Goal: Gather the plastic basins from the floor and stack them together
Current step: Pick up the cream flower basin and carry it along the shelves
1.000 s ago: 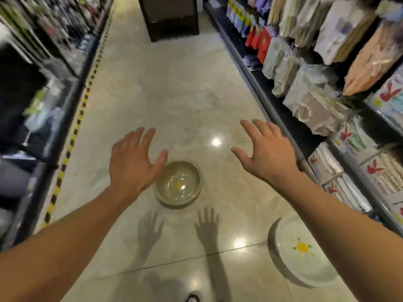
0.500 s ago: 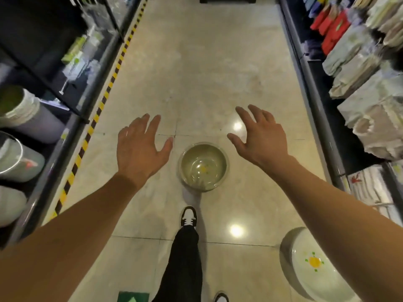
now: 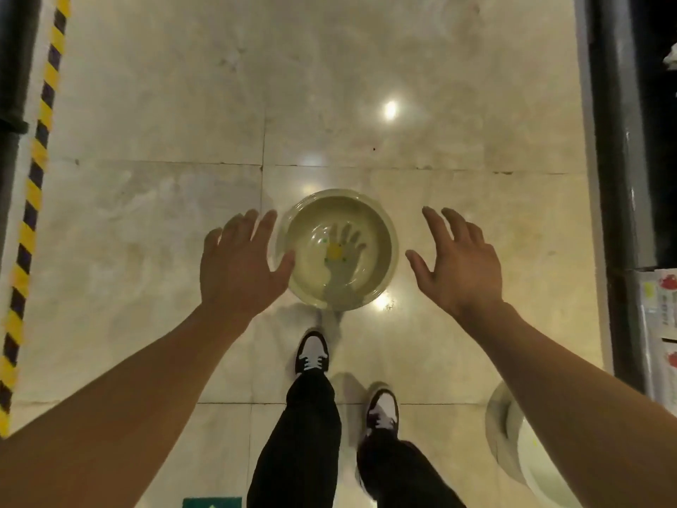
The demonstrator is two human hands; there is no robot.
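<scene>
A small translucent plastic basin (image 3: 381,229) with a yellow flower mark on its bottom stands on the tiled floor in front of my feet. My left hand (image 3: 240,264) hovers above its left rim, fingers spread and holding nothing. My right hand (image 3: 458,265) is held open to the right of the basin, apart from it. A hand's shadow falls inside the basin. A second, larger white basin (image 3: 513,449) lies at the lower right, mostly hidden by my right forearm.
My two shoes (image 3: 311,352) and dark trouser legs stand just behind the small basin. A yellow-and-black hazard stripe (image 3: 34,166) edges the left shelf base. A dark shelf base (image 3: 619,141) runs along the right. A green floor sticker (image 3: 212,502) shows at the bottom.
The view has tilted down and closed in on the small basin. Both open hands have come lower, to either side of it. My second foot has come into view.
</scene>
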